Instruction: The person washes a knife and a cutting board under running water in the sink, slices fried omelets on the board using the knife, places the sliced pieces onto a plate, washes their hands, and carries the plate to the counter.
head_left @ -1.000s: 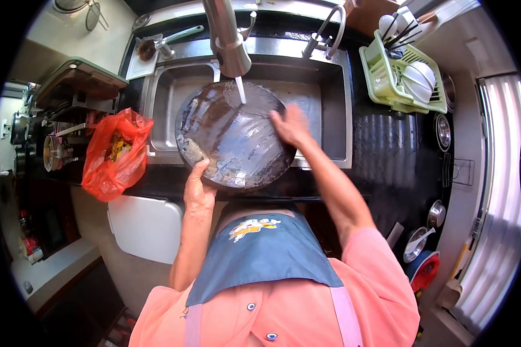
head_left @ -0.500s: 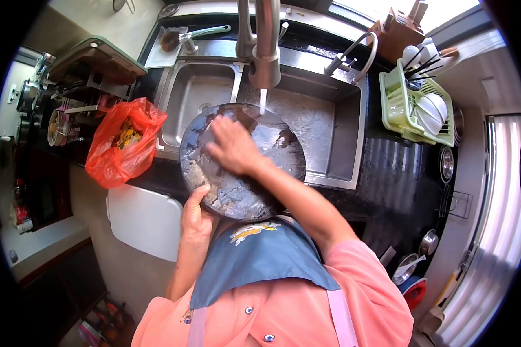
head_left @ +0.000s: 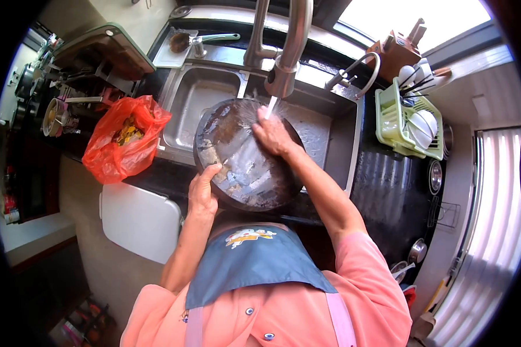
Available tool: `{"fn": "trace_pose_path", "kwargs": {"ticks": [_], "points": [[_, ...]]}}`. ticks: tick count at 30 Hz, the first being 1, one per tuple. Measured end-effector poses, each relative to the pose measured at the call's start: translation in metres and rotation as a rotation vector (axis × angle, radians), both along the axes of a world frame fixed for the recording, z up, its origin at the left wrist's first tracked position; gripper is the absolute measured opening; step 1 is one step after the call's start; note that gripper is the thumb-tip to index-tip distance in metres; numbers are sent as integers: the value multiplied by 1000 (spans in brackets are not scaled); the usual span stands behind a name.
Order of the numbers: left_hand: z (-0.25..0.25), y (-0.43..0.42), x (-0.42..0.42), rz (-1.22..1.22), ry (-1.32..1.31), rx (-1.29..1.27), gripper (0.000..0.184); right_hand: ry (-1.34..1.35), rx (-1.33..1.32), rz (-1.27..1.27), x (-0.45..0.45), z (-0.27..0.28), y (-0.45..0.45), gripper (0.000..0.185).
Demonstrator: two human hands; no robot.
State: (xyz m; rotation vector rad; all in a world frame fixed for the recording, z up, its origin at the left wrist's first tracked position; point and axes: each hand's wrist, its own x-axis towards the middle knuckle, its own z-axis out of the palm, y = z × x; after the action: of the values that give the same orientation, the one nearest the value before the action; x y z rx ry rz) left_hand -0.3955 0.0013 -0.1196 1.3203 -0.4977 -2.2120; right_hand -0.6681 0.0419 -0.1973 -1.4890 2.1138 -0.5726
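Note:
A large round dark pan [head_left: 246, 159], its face blotched with grey and brown patches, is tilted over the front of the sink. My left hand [head_left: 204, 188] grips its near-left rim, thumb on the upper face and the other fingers hidden beneath. Flat on the pan's far right part lies my right hand [head_left: 272, 134], fingers stretched out under the running water. The stream drops from the metal faucet [head_left: 282, 78] and splashes at my fingertips.
A double steel sink [head_left: 176, 118] lies under the pan. To the left hangs a red plastic bag [head_left: 107, 153] with scraps inside, above a white lid [head_left: 139, 217]. On the right stand a green dish rack [head_left: 391, 124] with bowls and a knife block [head_left: 396, 52].
My right hand has slid from the pan's left part to its far right, into the water stream. The pan has shifted slightly; my left hand keeps hold of the rim.

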Motion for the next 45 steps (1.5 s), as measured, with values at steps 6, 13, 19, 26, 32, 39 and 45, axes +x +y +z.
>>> {"fn": "trace_pose_path", "kwargs": {"ticks": [6, 13, 19, 26, 32, 39, 45], "points": [[-11, -7, -1, -1, 5, 24, 44, 10, -102, 160, 83, 57, 42, 72], [-13, -3, 5, -47, 52, 116, 49, -23, -120, 177, 88, 65, 103, 83], [10, 13, 18, -51, -3, 65, 51, 122, 159, -232, 8, 25, 144, 80], [16, 27, 46, 0, -53, 111, 48, -271, -193, 345, 146, 100, 58, 76], [13, 27, 49, -3, -20, 112, 47, 4, -74, -11, 61, 39, 34, 76], [9, 23, 51, 14, -18, 93, 46, 303, 90, -175, 53, 16, 95, 81], [9, 34, 53, 128, 28, 110, 53, -149, -217, 245, 177, 81, -19, 87]]}}
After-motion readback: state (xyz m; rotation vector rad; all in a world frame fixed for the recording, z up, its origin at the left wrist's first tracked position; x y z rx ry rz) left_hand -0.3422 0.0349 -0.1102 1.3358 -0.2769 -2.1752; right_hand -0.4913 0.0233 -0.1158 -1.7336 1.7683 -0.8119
